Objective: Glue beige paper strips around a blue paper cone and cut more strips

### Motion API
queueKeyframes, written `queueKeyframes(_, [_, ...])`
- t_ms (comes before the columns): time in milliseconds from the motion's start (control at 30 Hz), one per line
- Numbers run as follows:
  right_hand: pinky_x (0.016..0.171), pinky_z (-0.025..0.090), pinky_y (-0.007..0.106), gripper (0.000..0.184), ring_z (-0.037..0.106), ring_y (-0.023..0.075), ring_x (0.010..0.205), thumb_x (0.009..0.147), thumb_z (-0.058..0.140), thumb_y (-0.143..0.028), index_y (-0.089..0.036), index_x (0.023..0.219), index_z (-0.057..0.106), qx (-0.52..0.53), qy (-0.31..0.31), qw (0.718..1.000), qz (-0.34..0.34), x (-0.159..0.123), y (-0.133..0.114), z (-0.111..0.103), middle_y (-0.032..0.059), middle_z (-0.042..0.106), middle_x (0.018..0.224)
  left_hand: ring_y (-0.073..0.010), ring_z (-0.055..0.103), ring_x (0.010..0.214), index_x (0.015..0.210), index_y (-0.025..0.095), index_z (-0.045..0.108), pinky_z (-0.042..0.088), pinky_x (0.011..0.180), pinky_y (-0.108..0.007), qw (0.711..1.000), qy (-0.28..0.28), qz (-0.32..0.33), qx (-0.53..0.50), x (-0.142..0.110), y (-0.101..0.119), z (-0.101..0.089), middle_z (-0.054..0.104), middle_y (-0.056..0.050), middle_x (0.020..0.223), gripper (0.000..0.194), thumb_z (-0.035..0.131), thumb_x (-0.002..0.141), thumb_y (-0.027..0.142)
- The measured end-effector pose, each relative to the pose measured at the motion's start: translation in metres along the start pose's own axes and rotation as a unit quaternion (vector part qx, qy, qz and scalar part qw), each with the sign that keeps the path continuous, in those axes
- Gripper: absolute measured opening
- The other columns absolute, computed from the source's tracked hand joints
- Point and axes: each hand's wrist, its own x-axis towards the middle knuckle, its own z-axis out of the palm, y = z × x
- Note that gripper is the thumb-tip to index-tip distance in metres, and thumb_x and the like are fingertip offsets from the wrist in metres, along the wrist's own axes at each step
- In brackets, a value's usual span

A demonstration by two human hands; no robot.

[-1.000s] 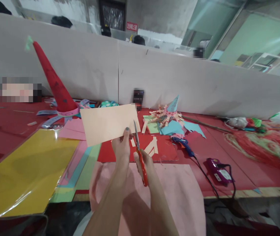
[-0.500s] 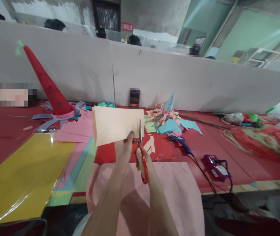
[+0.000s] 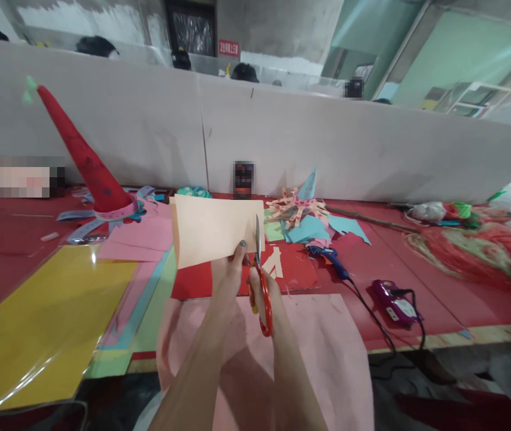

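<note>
My left hand (image 3: 234,266) pinches the lower edge of a cream sheet of paper (image 3: 213,230), which looks folded at its left end. The thumb lies on the front of the sheet and the other fingers are behind it. In my right hand (image 3: 267,284) is a pair of scissors (image 3: 264,305) with red handles, its blades pointing up at the sheet's right end. Whether the blades are parted is hard to see. Below them, cut cream paper strips (image 3: 276,263) lie on a red board (image 3: 219,281).
A tall red cone (image 3: 82,152) leans at the left, above pink sheets and a glossy yellow sheet (image 3: 49,311). To the right lie a blue glue gun (image 3: 334,263), a purple device (image 3: 394,302) with a cable, a small blue cone (image 3: 308,187) and red-green strands (image 3: 466,254).
The sheet and both hands sit slightly further right in view, while the background has shifted slightly left. Both hands keep their holds.
</note>
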Motion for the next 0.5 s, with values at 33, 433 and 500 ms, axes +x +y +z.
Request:
queueKeyframes(33, [0.076,0.049,0.035,0.032,0.057,0.0175,0.090,0.086,0.050,-0.034,-0.013,0.110,0.053,0.002,-0.004,1.000,0.003,0.0000,0.0006,0.0004,0.0060,0.056,0.106,-0.0115,0.048,0.045,0.045,0.018,0.050,0.041,0.051,-0.025,1.000,0.001,-0.005,-0.003,0.0001,0.0005,0.0001,0.049,0.001,0.043,0.035,0.058,0.069,0.043])
queueKeyframes(433, [0.075,0.050,0.034,0.032,0.057,0.0172,0.088,0.086,0.050,-0.035,-0.013,0.109,0.054,0.014,-0.033,0.999,0.025,-0.0007,0.0066,-0.0003,0.0053,0.056,0.104,-0.0112,0.048,0.045,0.044,0.017,0.050,0.041,0.049,-0.023,1.000,0.010,-0.021,-0.016,0.0013,-0.0021,-0.0023,0.049,0.001,0.043,0.035,0.059,0.069,0.041])
queueKeyframes(500, [0.067,0.050,0.029,0.030,0.058,0.0131,0.077,0.086,0.049,-0.036,-0.012,0.102,0.055,0.015,-0.039,0.999,0.027,-0.0009,0.0070,-0.0005,0.0035,0.058,0.094,-0.0112,0.049,0.044,0.044,0.017,0.050,0.041,0.049,-0.023,1.000,0.008,-0.019,-0.008,0.0017,-0.0022,-0.0027,0.050,0.000,0.043,0.035,0.059,0.069,0.040])
